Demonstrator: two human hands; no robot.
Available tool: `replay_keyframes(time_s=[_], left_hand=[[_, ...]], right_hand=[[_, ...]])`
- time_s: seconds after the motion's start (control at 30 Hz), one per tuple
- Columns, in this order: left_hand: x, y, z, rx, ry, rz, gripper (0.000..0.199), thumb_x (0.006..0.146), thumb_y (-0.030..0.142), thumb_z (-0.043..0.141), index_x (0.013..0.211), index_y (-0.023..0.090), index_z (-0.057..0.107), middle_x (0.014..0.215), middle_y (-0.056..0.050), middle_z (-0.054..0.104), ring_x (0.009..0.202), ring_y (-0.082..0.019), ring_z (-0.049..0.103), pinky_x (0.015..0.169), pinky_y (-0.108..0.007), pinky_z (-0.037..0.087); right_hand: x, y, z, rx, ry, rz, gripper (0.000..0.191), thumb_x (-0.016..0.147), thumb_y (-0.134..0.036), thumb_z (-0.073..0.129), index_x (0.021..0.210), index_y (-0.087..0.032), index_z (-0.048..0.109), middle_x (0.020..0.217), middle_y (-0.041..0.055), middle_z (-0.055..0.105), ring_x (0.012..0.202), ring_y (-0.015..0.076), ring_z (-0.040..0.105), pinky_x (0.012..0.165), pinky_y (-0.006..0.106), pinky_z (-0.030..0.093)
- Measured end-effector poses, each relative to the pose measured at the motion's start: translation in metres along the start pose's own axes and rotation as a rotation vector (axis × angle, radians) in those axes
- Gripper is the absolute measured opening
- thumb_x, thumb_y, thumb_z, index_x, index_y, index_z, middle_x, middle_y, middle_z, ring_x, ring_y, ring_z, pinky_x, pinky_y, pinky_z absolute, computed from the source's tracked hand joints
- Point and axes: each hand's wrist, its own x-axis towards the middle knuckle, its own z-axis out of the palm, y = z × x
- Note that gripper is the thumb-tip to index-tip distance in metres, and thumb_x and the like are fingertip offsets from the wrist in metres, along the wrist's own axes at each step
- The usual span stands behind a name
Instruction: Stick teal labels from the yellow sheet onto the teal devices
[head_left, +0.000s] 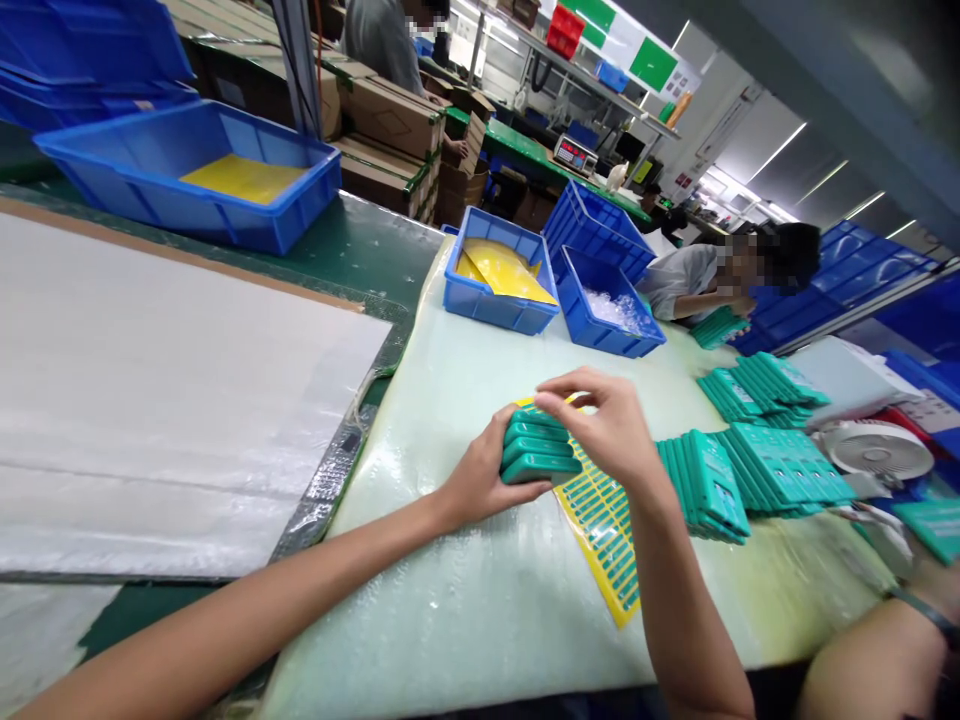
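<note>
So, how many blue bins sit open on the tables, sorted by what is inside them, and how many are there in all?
Blue bins with yellow sheets: 2, one at far left and one at the middle.
Blue bins with clear plastic bags: 1.
Blue bins with contents hidden: 1, behind those.
Total: 4.

The scene is viewed from one head-worn camera, tilted, aimed forward and down, close over the pale foam-covered counter [480, 600].
</note>
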Motion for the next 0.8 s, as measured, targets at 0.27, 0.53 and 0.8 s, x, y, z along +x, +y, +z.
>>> replay_keyframes(time_s=[0.27,0.53,0.8], left_hand=[[0.002,0.003,0.001,0.011,-0.006,-0.005,0.104,0.095,0.07,0.088,0.17,0.022,0.035,0.162,-0.024,0.061,0.151,-0.044,0.066,0.129,-0.061,0.054],[0.001,0.003,0.001,0.002,0.004,-0.023,0.103,0.094,0.065,0.091,0.17,0.021,0.038,0.16,-0.023,0.062,0.148,-0.043,0.067,0.127,-0.06,0.056],[0.002,0.005,0.0,0.005,0.001,-0.025,0.098,0.093,0.065,0.09,0.166,0.022,0.04,0.16,-0.02,0.062,0.148,-0.043,0.067,0.126,-0.058,0.057]], right_hand=[[-0.005,0.004,-0.001,-0.143,0.361,-0.093,0.023,0.095,-0.039,0.079,0.08,-0.021,0.082,0.087,0.0081,0.078,0.083,0.0235,0.071,0.073,0.037,0.055],[-0.009,0.006,0.006,-0.104,0.252,-0.048,0.023,0.094,-0.038,0.08,0.079,-0.022,0.084,0.084,0.0082,0.078,0.079,0.0239,0.07,0.074,0.039,0.053],[-0.024,-0.007,0.016,0.019,-0.091,-0.141,0.012,0.098,-0.028,0.083,0.087,-0.024,0.084,0.088,0.0052,0.075,0.084,0.0222,0.069,0.081,0.038,0.053]])
